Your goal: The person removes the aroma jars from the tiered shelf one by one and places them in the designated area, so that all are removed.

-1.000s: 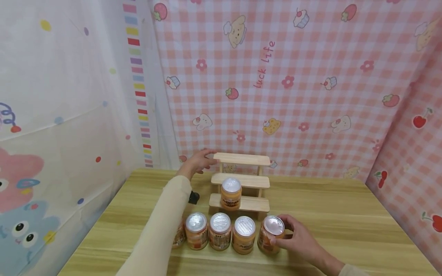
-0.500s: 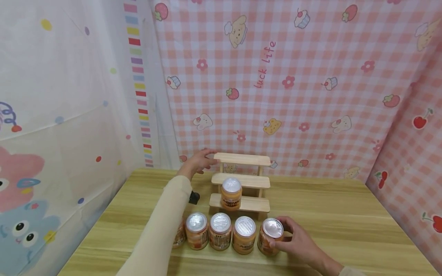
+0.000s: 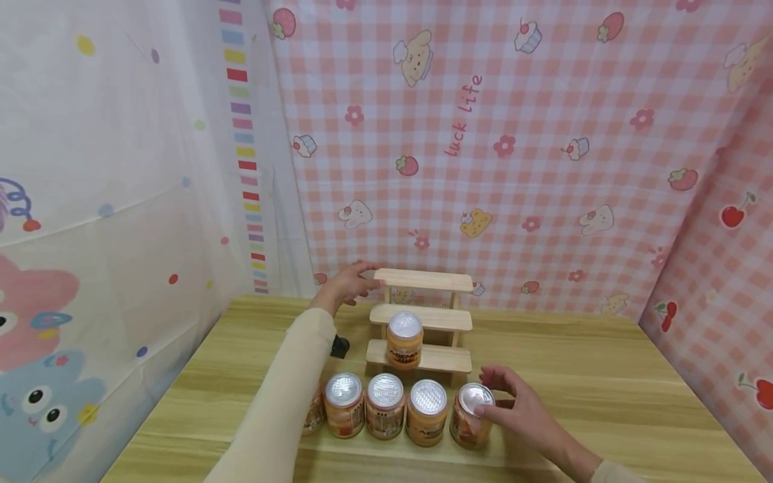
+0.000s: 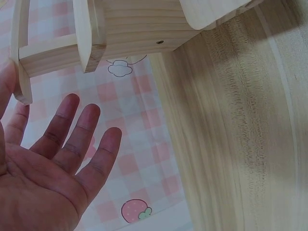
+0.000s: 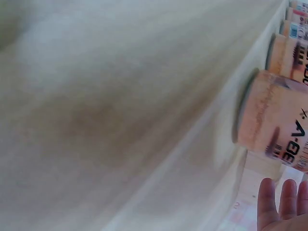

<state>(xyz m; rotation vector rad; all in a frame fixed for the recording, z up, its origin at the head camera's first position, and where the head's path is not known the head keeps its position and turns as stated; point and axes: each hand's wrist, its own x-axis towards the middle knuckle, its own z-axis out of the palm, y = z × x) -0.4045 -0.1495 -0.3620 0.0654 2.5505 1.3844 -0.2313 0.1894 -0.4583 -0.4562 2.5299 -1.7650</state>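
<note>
My left hand (image 3: 350,285) is at the left end of a three-step wooden display shelf (image 3: 423,277). In the left wrist view, thumb and index finger pinch the top board's end while the other fingers (image 4: 86,130) spread straight. My right hand (image 3: 525,412) is around the rightmost orange jar (image 3: 468,429), its thumb over the silver lid and its fingers extended behind. The right wrist view shows straight fingers (image 5: 267,202) apart from that jar's printed side. Another orange jar (image 3: 404,345) stands upright on the left part of the lowest step.
Left of the rightmost jar, several similar jars (image 3: 385,409) stand in a row; the leftmost is partly covered by my left sleeve (image 3: 284,396). A small black object (image 3: 339,346) shows beside that sleeve. Behind the wooden table (image 3: 574,362) hangs a pink checked cloth (image 3: 543,188).
The rightmost jar's lid has shifted slightly and settled level in the row. My right hand's fingers have loosened and lifted from it. My left hand keeps its place at the shelf.
</note>
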